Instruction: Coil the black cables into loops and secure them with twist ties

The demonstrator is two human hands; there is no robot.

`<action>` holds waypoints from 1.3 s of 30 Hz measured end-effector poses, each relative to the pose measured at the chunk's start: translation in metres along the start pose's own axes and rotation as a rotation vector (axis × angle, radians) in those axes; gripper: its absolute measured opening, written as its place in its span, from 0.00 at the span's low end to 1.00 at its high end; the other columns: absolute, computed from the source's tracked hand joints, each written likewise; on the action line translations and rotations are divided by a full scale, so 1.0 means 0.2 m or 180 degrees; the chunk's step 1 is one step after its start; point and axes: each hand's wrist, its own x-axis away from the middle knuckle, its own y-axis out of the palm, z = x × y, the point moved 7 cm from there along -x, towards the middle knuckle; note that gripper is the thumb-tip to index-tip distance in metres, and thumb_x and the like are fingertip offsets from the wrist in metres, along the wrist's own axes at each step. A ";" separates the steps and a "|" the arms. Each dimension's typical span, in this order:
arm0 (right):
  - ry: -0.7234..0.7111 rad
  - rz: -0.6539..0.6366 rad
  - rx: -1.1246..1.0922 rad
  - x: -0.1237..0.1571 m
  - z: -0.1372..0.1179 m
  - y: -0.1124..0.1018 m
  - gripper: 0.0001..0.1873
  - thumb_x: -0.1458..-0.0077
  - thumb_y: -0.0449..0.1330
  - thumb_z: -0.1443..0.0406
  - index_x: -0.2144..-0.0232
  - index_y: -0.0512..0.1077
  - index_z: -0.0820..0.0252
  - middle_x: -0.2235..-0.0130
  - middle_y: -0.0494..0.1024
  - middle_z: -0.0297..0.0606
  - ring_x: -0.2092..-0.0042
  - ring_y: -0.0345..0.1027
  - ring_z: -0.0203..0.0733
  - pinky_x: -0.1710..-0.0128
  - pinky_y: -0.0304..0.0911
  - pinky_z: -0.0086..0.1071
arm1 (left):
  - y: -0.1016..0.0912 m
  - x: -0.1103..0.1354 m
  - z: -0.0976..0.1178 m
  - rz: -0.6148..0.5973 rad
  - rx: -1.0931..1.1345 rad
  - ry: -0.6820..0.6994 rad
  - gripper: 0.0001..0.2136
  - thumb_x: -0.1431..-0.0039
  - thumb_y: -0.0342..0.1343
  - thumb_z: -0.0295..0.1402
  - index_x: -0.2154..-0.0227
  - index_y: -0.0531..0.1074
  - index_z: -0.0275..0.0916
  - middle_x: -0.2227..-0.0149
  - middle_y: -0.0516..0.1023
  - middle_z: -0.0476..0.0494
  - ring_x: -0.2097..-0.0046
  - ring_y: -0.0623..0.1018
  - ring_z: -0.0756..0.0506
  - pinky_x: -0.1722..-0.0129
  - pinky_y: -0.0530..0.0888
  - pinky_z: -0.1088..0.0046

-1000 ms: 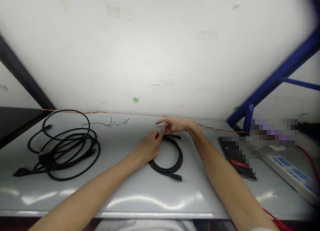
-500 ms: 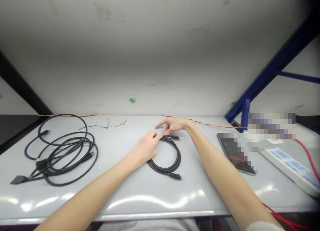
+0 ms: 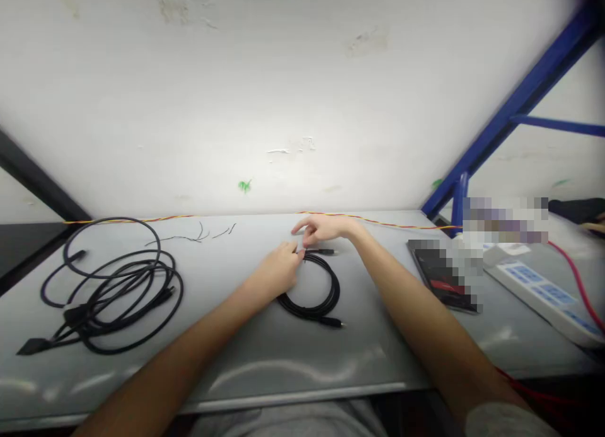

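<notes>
A black coiled cable [image 3: 309, 311] lies flat on the grey table [image 3: 283, 349] between the forearms, its turns stacked in a compact ring. The winding appears complete: only the two ends stand free, one connector [image 3: 328, 251] at the upper right of the ring beside the right hand, the other connector [image 3: 331, 322] at the lower right, toward the near edge.

The left hand [image 3: 278, 272] covers the upper-left part of the ring and appears closed on it, fingers bent and thumb toward the right hand. The right hand [image 3: 325, 229] meets it at the top of the ring, index finger extended, the remaining fingers curled near the left thumb; whether its fingertips pinch anything is too small to tell. No fastening can be made out on the ring, and the covered portion is hidden, so whether the turns are secured there remains open.

At the far left, loose black cables [image 3: 85, 314] sprawl in wide, overlapping loops with their plugs at differing angles; these are not gathered into a ring. Thin black wire pieces [image 3: 182, 238] lie behind, between that heap and the hands, apart from both. A white power strip [image 3: 543, 285] occupies the right side, well apart from the ring.
</notes>
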 end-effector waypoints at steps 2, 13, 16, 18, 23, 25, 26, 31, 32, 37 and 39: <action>0.0027 0.0104 0.0121 0.02 0.01 -0.03 0.30 0.50 0.68 0.65 0.43 0.76 0.60 0.59 0.85 0.40 0.61 0.77 0.43 0.63 0.68 0.29 | 0.00 -0.01 0.00 -0.0037 -0.0031 0.0032 0.21 0.45 0.52 0.17 0.50 0.76 0.36 0.54 0.73 0.37 0.52 0.74 0.39 0.50 0.75 0.63; 0.0183 0.0040 0.0510 0.07 0.00 0.02 0.10 0.50 0.68 0.61 0.66 0.84 0.59 0.68 0.83 0.35 0.67 0.72 0.40 0.67 0.63 0.28 | 0.01 -0.02 0.00 -0.0072 -0.0088 -0.0016 0.23 0.46 0.53 0.18 0.48 0.76 0.37 0.55 0.74 0.37 0.53 0.74 0.40 0.51 0.75 0.64; 0.0290 0.0049 0.0633 0.07 -0.01 0.03 0.06 0.52 0.68 0.63 0.71 0.82 0.59 0.71 0.81 0.34 0.70 0.68 0.38 0.71 0.60 0.29 | 0.00 -0.02 0.01 -0.0059 -0.0155 0.0010 0.21 0.45 0.52 0.18 0.50 0.76 0.37 0.55 0.73 0.37 0.53 0.73 0.40 0.52 0.75 0.64; 0.0360 0.0071 0.0725 0.06 -0.02 0.04 0.04 0.52 0.67 0.64 0.73 0.81 0.58 0.74 0.78 0.33 0.73 0.65 0.37 0.73 0.59 0.29 | -0.01 -0.01 0.01 -0.0043 -0.0199 0.0016 0.20 0.44 0.51 0.18 0.50 0.76 0.36 0.55 0.73 0.37 0.53 0.73 0.40 0.53 0.75 0.65; 0.0427 0.0185 0.0921 0.08 -0.06 0.05 0.03 0.50 0.64 0.67 0.73 0.79 0.59 0.74 0.77 0.33 0.73 0.64 0.36 0.73 0.57 0.29 | -0.02 -0.01 0.02 -0.0046 -0.0223 0.0041 0.19 0.41 0.51 0.19 0.49 0.76 0.36 0.55 0.73 0.38 0.53 0.73 0.40 0.51 0.74 0.66; 0.0479 0.0240 0.0982 0.09 -0.06 0.04 0.05 0.51 0.66 0.68 0.68 0.80 0.58 0.69 0.80 0.35 0.69 0.68 0.38 0.71 0.59 0.29 | -0.02 -0.01 0.02 -0.0046 -0.0272 0.0049 0.19 0.41 0.51 0.19 0.49 0.76 0.36 0.55 0.73 0.38 0.53 0.73 0.40 0.52 0.74 0.66; 0.0512 0.0248 0.1005 0.09 -0.06 0.04 0.07 0.51 0.66 0.68 0.66 0.81 0.58 0.66 0.81 0.35 0.68 0.70 0.39 0.70 0.60 0.29 | -0.02 -0.01 0.02 -0.0040 -0.0296 0.0045 0.20 0.42 0.51 0.18 0.49 0.76 0.35 0.55 0.73 0.38 0.53 0.73 0.40 0.52 0.74 0.66; 0.0681 0.0031 0.1088 0.11 -0.04 0.05 0.06 0.49 0.66 0.66 0.66 0.81 0.57 0.66 0.82 0.35 0.68 0.71 0.38 0.68 0.61 0.29 | -0.02 -0.01 0.02 -0.0050 -0.0308 0.0063 0.20 0.42 0.51 0.18 0.49 0.76 0.36 0.55 0.73 0.38 0.54 0.73 0.40 0.53 0.74 0.66; 0.0727 0.0004 0.1117 0.11 -0.04 0.05 0.06 0.48 0.66 0.66 0.66 0.80 0.57 0.67 0.82 0.35 0.69 0.70 0.38 0.68 0.61 0.29 | -0.01 -0.01 0.02 -0.0054 -0.0304 0.0068 0.20 0.42 0.51 0.18 0.49 0.76 0.36 0.55 0.74 0.38 0.54 0.73 0.40 0.53 0.74 0.66; 0.0825 0.0070 0.1277 0.09 -0.02 0.06 0.05 0.49 0.64 0.68 0.68 0.79 0.60 0.69 0.80 0.37 0.69 0.69 0.39 0.70 0.58 0.29 | -0.01 -0.01 0.01 -0.0042 -0.0315 0.0089 0.22 0.43 0.52 0.18 0.47 0.75 0.38 0.55 0.74 0.38 0.54 0.73 0.40 0.53 0.74 0.65; 0.0729 0.0099 0.1295 0.09 -0.03 0.07 0.05 0.49 0.62 0.69 0.69 0.79 0.61 0.70 0.79 0.36 0.70 0.68 0.38 0.71 0.58 0.29 | -0.01 -0.01 0.01 -0.0036 -0.0331 0.0105 0.22 0.43 0.51 0.18 0.47 0.75 0.37 0.55 0.74 0.38 0.54 0.72 0.40 0.53 0.74 0.65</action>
